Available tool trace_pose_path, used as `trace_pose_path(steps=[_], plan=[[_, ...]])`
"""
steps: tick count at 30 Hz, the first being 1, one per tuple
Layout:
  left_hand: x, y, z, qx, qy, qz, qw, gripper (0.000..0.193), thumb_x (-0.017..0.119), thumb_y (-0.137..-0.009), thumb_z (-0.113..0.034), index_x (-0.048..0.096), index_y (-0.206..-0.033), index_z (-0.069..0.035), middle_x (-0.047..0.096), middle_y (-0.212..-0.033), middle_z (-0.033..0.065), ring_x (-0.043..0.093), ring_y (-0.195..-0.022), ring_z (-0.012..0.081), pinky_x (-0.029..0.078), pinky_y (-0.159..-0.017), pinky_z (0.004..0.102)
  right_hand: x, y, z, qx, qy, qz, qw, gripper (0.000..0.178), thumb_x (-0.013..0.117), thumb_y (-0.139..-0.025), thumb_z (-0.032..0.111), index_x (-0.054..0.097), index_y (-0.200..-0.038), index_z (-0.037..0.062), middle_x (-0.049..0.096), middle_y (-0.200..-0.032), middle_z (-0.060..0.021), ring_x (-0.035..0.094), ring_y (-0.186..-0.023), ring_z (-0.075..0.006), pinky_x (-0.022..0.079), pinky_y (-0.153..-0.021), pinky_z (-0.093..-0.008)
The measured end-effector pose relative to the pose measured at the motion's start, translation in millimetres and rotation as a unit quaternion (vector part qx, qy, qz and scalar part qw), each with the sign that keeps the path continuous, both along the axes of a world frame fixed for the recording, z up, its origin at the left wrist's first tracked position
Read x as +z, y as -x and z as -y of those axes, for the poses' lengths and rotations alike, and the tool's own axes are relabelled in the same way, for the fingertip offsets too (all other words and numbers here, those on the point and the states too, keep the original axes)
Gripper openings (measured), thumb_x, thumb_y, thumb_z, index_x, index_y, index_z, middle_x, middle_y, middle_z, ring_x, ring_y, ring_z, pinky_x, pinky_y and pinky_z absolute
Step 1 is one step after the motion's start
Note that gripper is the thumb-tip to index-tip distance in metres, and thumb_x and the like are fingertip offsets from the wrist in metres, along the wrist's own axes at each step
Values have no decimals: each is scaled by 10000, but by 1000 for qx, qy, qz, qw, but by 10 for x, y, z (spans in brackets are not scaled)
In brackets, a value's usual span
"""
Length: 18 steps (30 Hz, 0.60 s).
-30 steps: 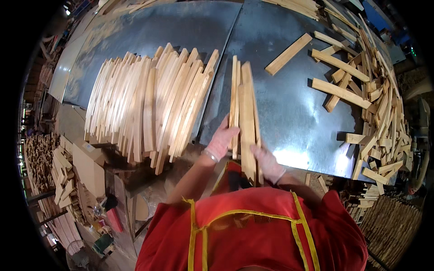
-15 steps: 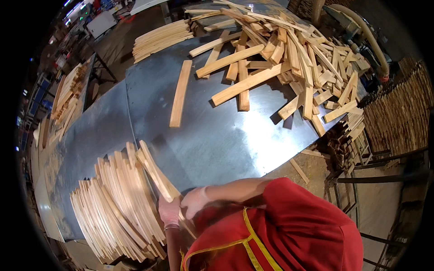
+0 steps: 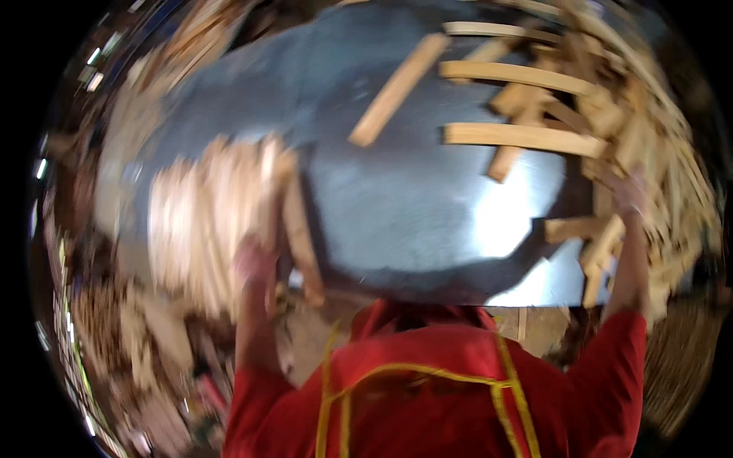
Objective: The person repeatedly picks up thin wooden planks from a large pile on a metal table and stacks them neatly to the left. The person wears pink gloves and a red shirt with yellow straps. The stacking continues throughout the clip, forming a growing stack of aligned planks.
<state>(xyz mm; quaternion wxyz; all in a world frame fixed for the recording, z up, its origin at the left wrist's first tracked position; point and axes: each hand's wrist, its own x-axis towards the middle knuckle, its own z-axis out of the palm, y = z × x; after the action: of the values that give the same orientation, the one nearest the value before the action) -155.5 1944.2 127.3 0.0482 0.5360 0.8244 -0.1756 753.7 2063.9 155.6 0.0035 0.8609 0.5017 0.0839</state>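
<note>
The picture is heavily blurred. My left hand (image 3: pixel 256 263) is at the near right end of a leaning row of pale wooden slats (image 3: pixel 206 221) on the left of a grey metal table (image 3: pixel 405 198), against a slat (image 3: pixel 299 243) that tilts off the row. My right hand (image 3: pixel 630 191) is stretched out to the right, in among a loose heap of short wooden pieces (image 3: pixel 611 114). Blur hides the fingers of both hands. My red sleeves and a yellow-trimmed apron (image 3: pixel 427 382) fill the lower edge.
One loose slat (image 3: pixel 397 90) lies slantwise on the table's far middle, with more long pieces (image 3: pixel 519 137) beside the heap. Wood scraps and stacks (image 3: pixel 137 343) lie on the floor at the lower left.
Both hands held a bundle of slats together before. Now the bundle is at the row on the left with my left hand by it, and my right hand has swung out to the heap on the right.
</note>
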Motion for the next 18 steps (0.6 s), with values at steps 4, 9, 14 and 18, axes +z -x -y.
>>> trace_pose_path(steps=[4,9,14,18], plan=[[-12,-527,-196,15,-208,-54,976,685,635,-900,-343,477,-1502,-57,640,-1292,164,624,-1130,364,502,-985,508,293,114,-187,-76,-29,-151,985,905,727,-918,462,363,-1612,9,482,-1585,-230,495,-1420,-380,488,-1071,-447],[-170,-1206,94,94,-89,115,985,899,814,-811,-497,362,-1476,-95,611,-1320,235,680,-1142,427,568,-951,522,356,767,432,8,-312,-510,802,701,699,-966,404,483,-1497,1,581,-1348,-134,580,-1230,-276,521,-999,-404],[-281,-491,225,98,-129,328,931,889,852,-790,-226,387,-1530,-66,647,-1241,212,699,-1061,357,573,-936,469,560,2847,1572,33,-278,-696,661,809,781,-919,404,418,-1552,55,627,-1273,-120,633,-1145,-233,578,-940,-414],[107,-195,231,163,-159,666,710,940,787,-800,-89,365,-1640,-86,661,-1259,159,670,-1057,255,582,-910,343,-402,3742,2526,-34,-285,-711,642,1141,846,-842,218,85,-1690,144,581,-1369,-186,637,-1162,-281,598,-973,-446]])
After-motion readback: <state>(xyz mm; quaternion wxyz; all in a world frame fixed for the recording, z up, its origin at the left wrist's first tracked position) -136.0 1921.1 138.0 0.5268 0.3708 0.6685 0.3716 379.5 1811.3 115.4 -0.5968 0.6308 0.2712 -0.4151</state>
